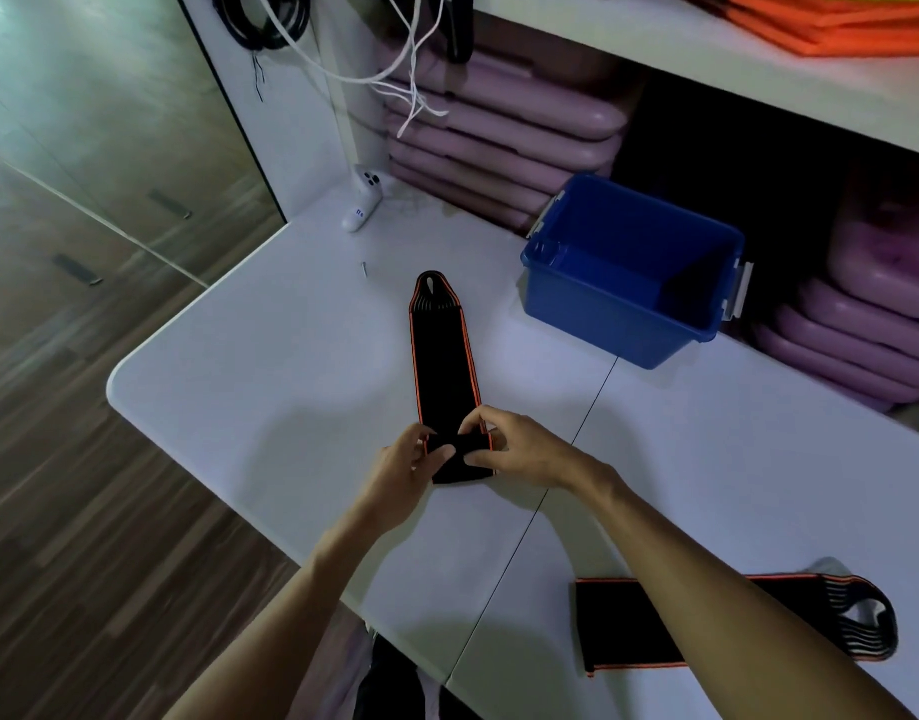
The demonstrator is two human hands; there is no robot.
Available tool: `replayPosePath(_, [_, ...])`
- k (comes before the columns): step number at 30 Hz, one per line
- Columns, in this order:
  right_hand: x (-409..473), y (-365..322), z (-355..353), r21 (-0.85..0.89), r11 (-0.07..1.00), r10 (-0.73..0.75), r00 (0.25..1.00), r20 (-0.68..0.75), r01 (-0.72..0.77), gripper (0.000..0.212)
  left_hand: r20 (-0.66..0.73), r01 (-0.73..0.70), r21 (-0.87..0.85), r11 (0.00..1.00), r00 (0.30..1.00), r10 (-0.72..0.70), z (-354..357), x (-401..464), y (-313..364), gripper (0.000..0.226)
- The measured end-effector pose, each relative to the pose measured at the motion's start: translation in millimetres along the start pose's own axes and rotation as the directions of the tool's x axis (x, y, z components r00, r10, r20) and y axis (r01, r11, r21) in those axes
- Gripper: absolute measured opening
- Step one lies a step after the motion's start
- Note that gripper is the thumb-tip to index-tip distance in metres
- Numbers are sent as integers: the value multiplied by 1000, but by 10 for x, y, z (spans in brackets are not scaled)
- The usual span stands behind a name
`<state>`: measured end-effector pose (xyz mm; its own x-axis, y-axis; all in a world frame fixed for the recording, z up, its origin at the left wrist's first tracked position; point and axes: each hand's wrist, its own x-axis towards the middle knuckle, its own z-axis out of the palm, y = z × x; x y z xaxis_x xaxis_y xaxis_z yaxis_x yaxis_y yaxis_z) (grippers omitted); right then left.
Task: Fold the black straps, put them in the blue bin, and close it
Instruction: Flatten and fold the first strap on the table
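Observation:
A long black strap (443, 356) with orange edges lies flat on the white table (270, 366), its looped end pointing away from me. My left hand (408, 467) and my right hand (517, 449) both pinch its near end, which is turned over on itself. A second black strap (618, 623) lies at the near right, partly hidden under my right forearm. The blue bin (629, 324) stands without a lid at the back right of the table, and nothing shows inside it.
A white game controller (363, 199) and a small screw (365, 269) lie near the far left corner. Purple mats (499, 142) are stacked on shelves behind the table. White cords (410, 70) hang above. The table's rounded left edge drops to a wooden floor (83, 252).

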<state>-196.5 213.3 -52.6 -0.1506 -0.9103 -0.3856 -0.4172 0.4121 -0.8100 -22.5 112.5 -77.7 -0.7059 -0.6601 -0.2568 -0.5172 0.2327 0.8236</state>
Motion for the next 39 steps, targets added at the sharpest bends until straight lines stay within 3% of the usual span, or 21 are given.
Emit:
replayPosePath(7, [201,-71,69,3,1000,-11,987,-162,12,24,-145,103,-99,990,983,-116,11,234,80,29])
replayPosePath(15, [381,-27,182,-38,998,33,948,-317,-48,39,-150,127,5,992,981,-125,-26,501,54,39])
replayPosePath(21, [380,-8,292,-101,990,52,922,-383,-98,55,-204,73,224,972,979,-27,-29,545,63,30])
replayPosePath(24, [351,40,303,-228,971,-30,907,-420,-74,56,-225,53,335,941,974,25,-37,564,63,33])
replayPosePath(27, [284,117,295,-523,853,-208,921,-329,6,55,-246,46,372,927,968,50,-45,561,61,35])
replayPosePath(29, [221,176,297,-645,763,-258,937,-236,48,62,-226,-13,389,921,968,109,-41,537,45,34])
replayPosePath(33, [125,261,250,-708,706,-182,973,-142,29,88,-137,-229,485,844,934,331,-53,413,-159,37])
replayPosePath(36, [160,260,220,-744,665,-245,959,-142,60,76,-43,-362,598,715,876,480,-90,319,-344,51])
replayPosePath(39, [172,256,228,-732,677,-266,953,-148,75,66,150,-435,618,655,883,444,-137,236,-416,84])
